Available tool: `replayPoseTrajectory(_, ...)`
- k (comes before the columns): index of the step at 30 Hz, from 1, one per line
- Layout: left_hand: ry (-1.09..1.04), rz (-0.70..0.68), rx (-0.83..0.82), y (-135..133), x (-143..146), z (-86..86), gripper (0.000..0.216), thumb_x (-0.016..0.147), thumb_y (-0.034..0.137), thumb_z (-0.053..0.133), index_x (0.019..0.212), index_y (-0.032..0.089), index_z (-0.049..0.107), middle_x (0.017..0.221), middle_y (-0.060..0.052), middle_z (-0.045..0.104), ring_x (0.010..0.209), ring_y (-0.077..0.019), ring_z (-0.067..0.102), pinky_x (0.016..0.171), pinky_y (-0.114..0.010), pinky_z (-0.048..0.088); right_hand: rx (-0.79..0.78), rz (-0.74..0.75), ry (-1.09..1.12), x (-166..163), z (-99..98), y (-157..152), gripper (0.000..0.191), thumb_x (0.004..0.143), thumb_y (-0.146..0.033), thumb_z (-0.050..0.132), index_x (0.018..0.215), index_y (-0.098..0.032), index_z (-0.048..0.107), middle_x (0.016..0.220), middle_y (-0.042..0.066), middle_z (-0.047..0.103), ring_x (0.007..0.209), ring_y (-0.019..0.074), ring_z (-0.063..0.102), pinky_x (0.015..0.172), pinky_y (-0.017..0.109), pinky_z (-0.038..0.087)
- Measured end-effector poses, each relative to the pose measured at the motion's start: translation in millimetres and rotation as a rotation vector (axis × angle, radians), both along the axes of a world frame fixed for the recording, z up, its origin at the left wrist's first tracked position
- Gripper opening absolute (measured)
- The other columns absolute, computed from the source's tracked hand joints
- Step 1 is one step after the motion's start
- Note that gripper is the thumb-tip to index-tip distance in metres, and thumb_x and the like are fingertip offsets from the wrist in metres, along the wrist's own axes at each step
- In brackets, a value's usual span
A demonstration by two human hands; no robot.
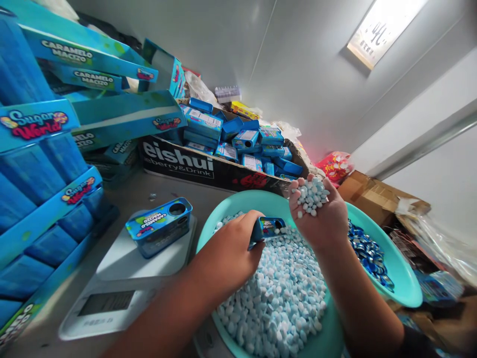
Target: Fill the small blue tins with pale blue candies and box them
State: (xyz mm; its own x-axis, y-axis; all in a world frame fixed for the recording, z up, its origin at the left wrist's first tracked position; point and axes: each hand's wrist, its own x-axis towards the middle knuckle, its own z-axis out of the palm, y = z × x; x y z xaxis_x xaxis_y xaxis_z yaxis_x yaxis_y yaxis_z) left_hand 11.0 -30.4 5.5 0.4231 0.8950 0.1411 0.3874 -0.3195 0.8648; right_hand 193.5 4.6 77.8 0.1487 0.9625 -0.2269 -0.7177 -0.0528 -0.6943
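My left hand (238, 238) is closed around a small blue candy tin (266, 226) with a round hole in its top, tilted over a turquoise basin (246, 199). Pale blue and white candies (279, 293) fill much of that basin. To the right, my right hand (320, 214) is raised palm up, cupping a small heap of the same candies (312, 195). Another blue tin (160, 223) with a round hole rests on a white kitchen scale (137, 268) at the left. The scale's display is too blurred to read.
An open carton (179, 164) behind the basin holds several blue tins (242, 139). Stacked blue display boxes (44, 199) stand at the left. A second turquoise basin (406, 283) with shiny blue caps (368, 256) lies right, beside a brown cardboard box (372, 196).
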Motion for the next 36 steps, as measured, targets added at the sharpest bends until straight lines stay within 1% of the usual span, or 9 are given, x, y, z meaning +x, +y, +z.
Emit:
replayPoseTrajectory(5, 0.012, 0.030, -0.014, -0.1, 1.4, 0.9, 0.032, 0.084, 0.019, 0.057, 0.115, 0.029, 0.055, 0.106, 0.000, 0.067, 0.100, -0.0226, 0.062, 0.082, -0.033, 0.043, 0.042, 0.035, -0.024, 1.3, -2.8, 1.0, 0.032, 0.096, -0.038, 0.039, 0.085, -0.018, 0.063, 0.076, 0.005, 0.070, 0.080, 0.0153, 0.071, 0.064, 0.024, 0.060)
replayPoseTrajectory(12, 0.025, 0.037, -0.032, -1.9, 2.2, 4.6, 0.034, 0.085, 0.020, 0.057, 0.118, 0.028, 0.051, 0.107, -0.002, 0.067, 0.098, -0.0234, 0.063, 0.078, -0.032, 0.043, 0.061, -0.036, -0.071, -5.4, -3.2, -0.5, 0.035, 0.095, -0.039, 0.041, 0.079, -0.019, 0.063, 0.073, 0.005, 0.070, 0.080, 0.0166, 0.072, 0.067, 0.026, 0.060)
replayPoseTrajectory(17, 0.026, 0.036, -0.033, -2.0, 1.4, 4.9, 0.033, 0.085, 0.020, 0.056, 0.117, 0.029, 0.051, 0.106, -0.002, 0.067, 0.097, -0.0234, 0.063, 0.076, -0.032, 0.042, 0.129, -0.009, -0.119, -1.9, -6.5, 0.2, 0.023, 0.090, -0.038, 0.051, 0.083, -0.019, 0.063, 0.075, 0.003, 0.070, 0.081, 0.0159, 0.072, 0.072, 0.028, 0.060)
replayPoseTrajectory(20, 0.016, 0.030, -0.033, -1.4, 0.8, 4.4, 0.034, 0.085, 0.020, 0.056, 0.118, 0.028, 0.051, 0.106, -0.003, 0.067, 0.097, -0.0233, 0.063, 0.077, -0.032, 0.042, 0.132, -0.003, -0.120, -0.2, -7.2, 0.4, 0.020, 0.088, -0.037, 0.054, 0.083, -0.019, 0.062, 0.076, 0.003, 0.071, 0.083, 0.0166, 0.072, 0.072, 0.028, 0.060)
replayPoseTrajectory(25, 0.016, 0.024, -0.029, -0.1, 1.0, 4.9, 0.034, 0.086, 0.020, 0.055, 0.118, 0.028, 0.051, 0.106, -0.003, 0.067, 0.097, -0.0239, 0.063, 0.078, -0.033, 0.043, 0.078, -0.048, -0.094, -2.9, -3.7, -1.3, 0.025, 0.091, -0.037, 0.048, 0.082, -0.019, 0.063, 0.074, 0.004, 0.070, 0.082, 0.0173, 0.072, 0.068, 0.027, 0.060)
replayPoseTrajectory(30, 0.026, 0.029, -0.023, -1.3, 0.8, 4.7, 0.035, 0.086, 0.020, 0.055, 0.119, 0.028, 0.051, 0.106, -0.003, 0.067, 0.098, -0.0241, 0.063, 0.079, -0.034, 0.043, 0.100, -0.024, -0.081, -3.2, -2.8, -1.5, 0.027, 0.091, -0.037, 0.047, 0.079, -0.019, 0.063, 0.074, 0.004, 0.069, 0.081, 0.0165, 0.071, 0.067, 0.026, 0.058)
replayPoseTrajectory(36, 0.043, 0.036, -0.023, -1.2, 0.5, 5.2, 0.036, 0.086, 0.020, 0.055, 0.121, 0.027, 0.050, 0.107, -0.003, 0.066, 0.098, -0.0241, 0.063, 0.080, -0.034, 0.044, 0.021, -0.110, -0.063, -6.8, 0.1, -2.5, 0.034, 0.094, -0.039, 0.042, 0.076, -0.020, 0.064, 0.072, 0.004, 0.069, 0.077, 0.0172, 0.071, 0.061, 0.026, 0.057)
